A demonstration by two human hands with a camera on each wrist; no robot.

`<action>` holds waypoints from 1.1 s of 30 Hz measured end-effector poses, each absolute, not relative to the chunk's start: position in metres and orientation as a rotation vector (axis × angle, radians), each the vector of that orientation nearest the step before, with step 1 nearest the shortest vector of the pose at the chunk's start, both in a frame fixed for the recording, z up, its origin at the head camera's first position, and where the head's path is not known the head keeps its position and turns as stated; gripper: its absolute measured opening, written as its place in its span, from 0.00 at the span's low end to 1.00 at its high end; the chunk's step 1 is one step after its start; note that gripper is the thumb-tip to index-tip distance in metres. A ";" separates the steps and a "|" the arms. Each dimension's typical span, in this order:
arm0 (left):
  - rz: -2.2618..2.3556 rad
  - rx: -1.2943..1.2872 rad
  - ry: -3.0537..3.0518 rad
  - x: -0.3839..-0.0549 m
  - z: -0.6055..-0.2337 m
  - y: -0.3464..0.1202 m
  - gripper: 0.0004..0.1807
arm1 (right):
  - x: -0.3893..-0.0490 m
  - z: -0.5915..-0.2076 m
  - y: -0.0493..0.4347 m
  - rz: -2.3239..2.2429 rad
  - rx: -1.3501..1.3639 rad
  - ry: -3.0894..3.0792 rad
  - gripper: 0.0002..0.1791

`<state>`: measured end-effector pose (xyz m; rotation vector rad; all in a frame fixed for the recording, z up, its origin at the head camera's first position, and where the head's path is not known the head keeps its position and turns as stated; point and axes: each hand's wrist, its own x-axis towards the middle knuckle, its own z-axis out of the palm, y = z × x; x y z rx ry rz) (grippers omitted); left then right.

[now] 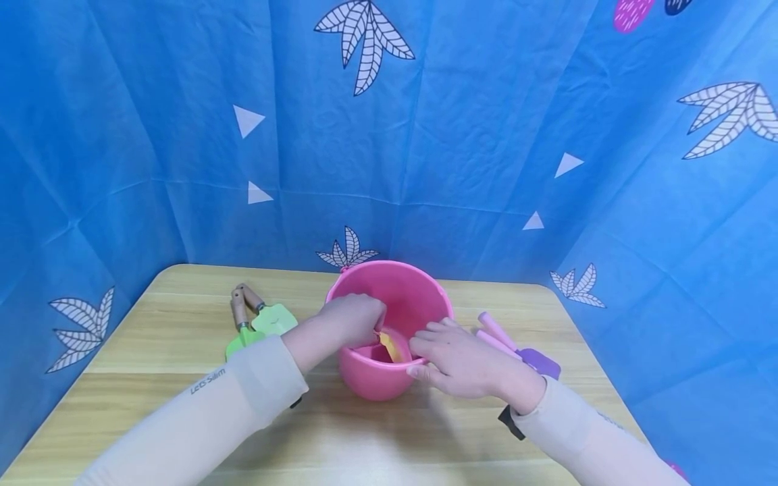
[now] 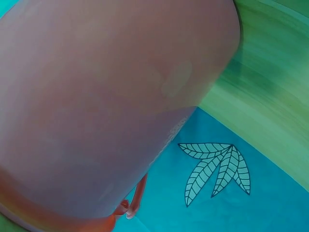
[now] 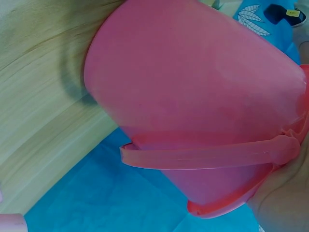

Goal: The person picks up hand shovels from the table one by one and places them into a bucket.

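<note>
A pink bucket (image 1: 372,382) stands on the wooden table with its mouth facing up and toward me. Over its left rim reaches my left hand (image 1: 355,318), fingers curled inside and holding one end of a yellow piece (image 1: 391,347); its kind cannot be made out. My right hand (image 1: 452,358) grips the bucket's right front rim, thumb outside and fingers over the edge. In the left wrist view only the bucket's outer wall (image 2: 106,96) shows, no fingers. The right wrist view has the bucket wall (image 3: 203,77) and its pink handle (image 3: 207,154) hanging along the side.
Two green hand shovels (image 1: 273,318) with wooden handles lie left of the bucket, partly behind my left forearm. Right of it lies a purple-bladed tool (image 1: 539,362) beside pink handles (image 1: 497,331). A blue patterned cloth (image 1: 389,148) hangs behind the table (image 1: 200,297).
</note>
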<state>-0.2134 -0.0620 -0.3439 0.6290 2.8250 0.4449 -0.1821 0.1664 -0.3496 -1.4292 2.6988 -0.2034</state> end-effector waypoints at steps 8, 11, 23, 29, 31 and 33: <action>0.443 0.633 2.835 -0.213 -0.345 -0.063 0.13 | -0.182 -0.349 0.166 -0.193 -1.435 2.701 0.15; 0.443 0.631 2.834 -0.214 -0.347 -0.063 0.13 | -0.182 -0.350 0.166 -0.194 -1.439 2.701 0.16; 0.675 0.649 2.848 -0.217 -0.353 -0.065 0.12 | -0.180 -0.350 0.165 -0.209 -1.429 2.695 0.14; 0.744 0.703 2.885 -0.216 -0.351 -0.068 0.11 | -0.180 -0.350 0.165 -0.207 -1.427 2.698 0.14; 0.752 0.705 2.909 -0.215 -0.350 -0.070 0.10 | -0.179 -0.350 0.165 -0.200 -1.431 2.701 0.15; 0.764 0.696 2.934 -0.215 -0.348 -0.072 0.10 | -0.179 -0.350 0.165 -0.193 -1.438 2.704 0.16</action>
